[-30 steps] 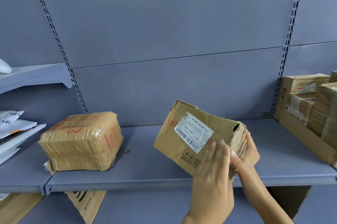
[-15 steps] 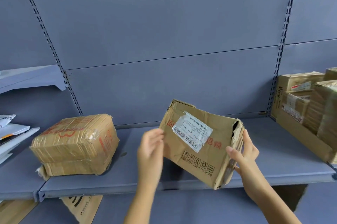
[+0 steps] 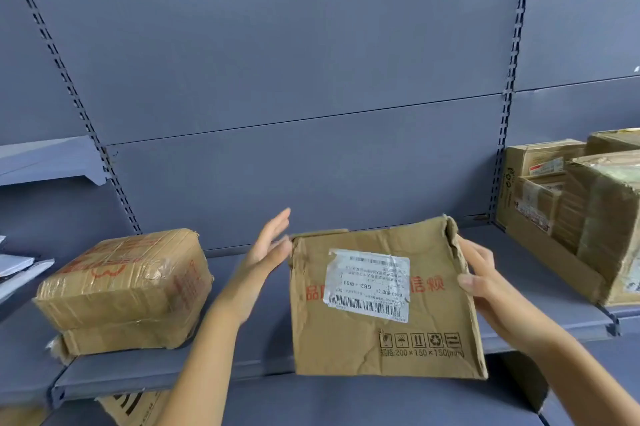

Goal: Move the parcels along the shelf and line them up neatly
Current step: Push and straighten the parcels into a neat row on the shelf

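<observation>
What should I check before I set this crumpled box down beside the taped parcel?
1. Right hand grips the crumpled box by its right edge: ok.
2. Left hand holds the box: not ok. It is flat and open at the top-left corner.
3. Bare shelf between the box and the taped parcel: ok.
4. Box resting on the shelf: cannot tell. Its lower edge shows below the front lip.
5. Label faces you: ok.
6. Box sound: not ok. Its right edge is crushed and torn.

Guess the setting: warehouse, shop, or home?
Probably a parcel depot or pickup-point storeroom: grey slotted metal shelving, a tape-wrapped parcel, a barcode shipping label on the held carton, more cartons stacked at right.
</observation>
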`<action>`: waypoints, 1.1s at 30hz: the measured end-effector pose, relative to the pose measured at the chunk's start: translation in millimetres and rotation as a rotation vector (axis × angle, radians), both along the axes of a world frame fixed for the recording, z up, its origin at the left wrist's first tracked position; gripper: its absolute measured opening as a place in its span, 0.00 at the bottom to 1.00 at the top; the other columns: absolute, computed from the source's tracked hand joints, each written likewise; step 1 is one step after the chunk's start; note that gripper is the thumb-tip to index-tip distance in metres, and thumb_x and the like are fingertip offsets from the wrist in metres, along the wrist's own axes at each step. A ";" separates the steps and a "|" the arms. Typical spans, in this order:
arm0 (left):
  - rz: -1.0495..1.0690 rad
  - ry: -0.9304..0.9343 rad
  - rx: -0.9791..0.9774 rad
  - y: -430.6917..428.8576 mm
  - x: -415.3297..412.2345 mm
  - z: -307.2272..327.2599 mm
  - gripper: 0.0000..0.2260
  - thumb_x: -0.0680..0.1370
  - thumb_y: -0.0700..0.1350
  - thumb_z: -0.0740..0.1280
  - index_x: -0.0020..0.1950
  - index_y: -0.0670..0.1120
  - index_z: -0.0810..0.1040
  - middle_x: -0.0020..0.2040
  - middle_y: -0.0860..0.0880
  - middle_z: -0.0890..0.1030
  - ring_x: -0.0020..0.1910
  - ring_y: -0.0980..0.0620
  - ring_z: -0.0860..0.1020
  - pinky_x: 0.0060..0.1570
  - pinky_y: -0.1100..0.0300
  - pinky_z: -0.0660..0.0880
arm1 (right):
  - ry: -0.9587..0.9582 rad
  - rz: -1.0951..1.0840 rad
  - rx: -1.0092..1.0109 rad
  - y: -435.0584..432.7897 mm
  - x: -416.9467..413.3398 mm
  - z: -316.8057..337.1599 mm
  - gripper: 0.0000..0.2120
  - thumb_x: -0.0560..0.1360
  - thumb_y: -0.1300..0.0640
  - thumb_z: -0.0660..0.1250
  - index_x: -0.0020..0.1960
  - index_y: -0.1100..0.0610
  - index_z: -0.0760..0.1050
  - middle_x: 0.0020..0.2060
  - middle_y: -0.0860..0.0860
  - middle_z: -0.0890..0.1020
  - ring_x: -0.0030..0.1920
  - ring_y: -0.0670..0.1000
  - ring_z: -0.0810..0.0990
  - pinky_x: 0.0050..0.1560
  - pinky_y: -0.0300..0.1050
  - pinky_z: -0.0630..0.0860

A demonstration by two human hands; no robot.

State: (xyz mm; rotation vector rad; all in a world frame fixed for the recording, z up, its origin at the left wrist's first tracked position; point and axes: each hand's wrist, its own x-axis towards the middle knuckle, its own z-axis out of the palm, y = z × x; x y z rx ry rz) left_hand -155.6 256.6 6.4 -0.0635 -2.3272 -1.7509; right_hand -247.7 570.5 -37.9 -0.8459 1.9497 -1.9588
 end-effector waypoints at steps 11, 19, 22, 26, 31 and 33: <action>-0.465 -0.332 -0.475 33.0 -28.7 99.0 0.53 0.55 0.73 0.72 0.75 0.56 0.57 0.72 0.57 0.66 0.68 0.60 0.69 0.67 0.57 0.68 | 0.127 0.398 0.231 -4.1 -35.8 122.1 0.35 0.52 0.30 0.75 0.59 0.33 0.75 0.66 0.56 0.68 0.66 0.50 0.74 0.57 0.49 0.77; -0.478 -0.237 -0.165 44.7 -19.4 86.5 0.52 0.53 0.70 0.75 0.71 0.51 0.62 0.67 0.53 0.73 0.62 0.57 0.76 0.59 0.58 0.74 | 0.197 0.552 0.356 -8.2 -27.5 157.3 0.28 0.58 0.30 0.71 0.54 0.42 0.78 0.51 0.40 0.83 0.55 0.45 0.82 0.50 0.34 0.77; -0.459 -0.227 -0.095 46.2 -19.9 81.7 0.58 0.52 0.70 0.76 0.76 0.51 0.56 0.72 0.47 0.67 0.64 0.53 0.75 0.62 0.54 0.73 | 0.173 0.529 0.363 -9.2 -36.3 152.1 0.38 0.56 0.30 0.73 0.57 0.54 0.73 0.51 0.48 0.85 0.54 0.51 0.83 0.49 0.39 0.79; -0.459 -0.220 -0.098 62.0 -13.3 61.5 0.48 0.53 0.70 0.75 0.65 0.46 0.67 0.62 0.51 0.75 0.54 0.63 0.79 0.50 0.67 0.75 | 0.056 0.512 0.497 -8.8 -48.1 150.5 0.49 0.53 0.30 0.75 0.62 0.62 0.72 0.57 0.63 0.81 0.57 0.66 0.80 0.58 0.63 0.77; -0.259 -0.216 0.271 67.8 -10.7 26.9 0.46 0.56 0.66 0.76 0.68 0.45 0.71 0.64 0.43 0.77 0.62 0.48 0.77 0.54 0.56 0.75 | 0.109 0.344 0.454 -14.8 -51.1 158.3 0.39 0.69 0.29 0.63 0.70 0.54 0.70 0.66 0.53 0.76 0.66 0.56 0.75 0.69 0.58 0.68; -0.261 -0.298 0.461 68.0 -12.1 22.3 0.40 0.58 0.64 0.76 0.66 0.47 0.76 0.63 0.43 0.78 0.62 0.45 0.77 0.60 0.48 0.72 | 0.224 0.111 0.327 -14.0 -50.9 161.5 0.34 0.72 0.29 0.56 0.72 0.46 0.66 0.71 0.44 0.70 0.71 0.48 0.69 0.73 0.53 0.62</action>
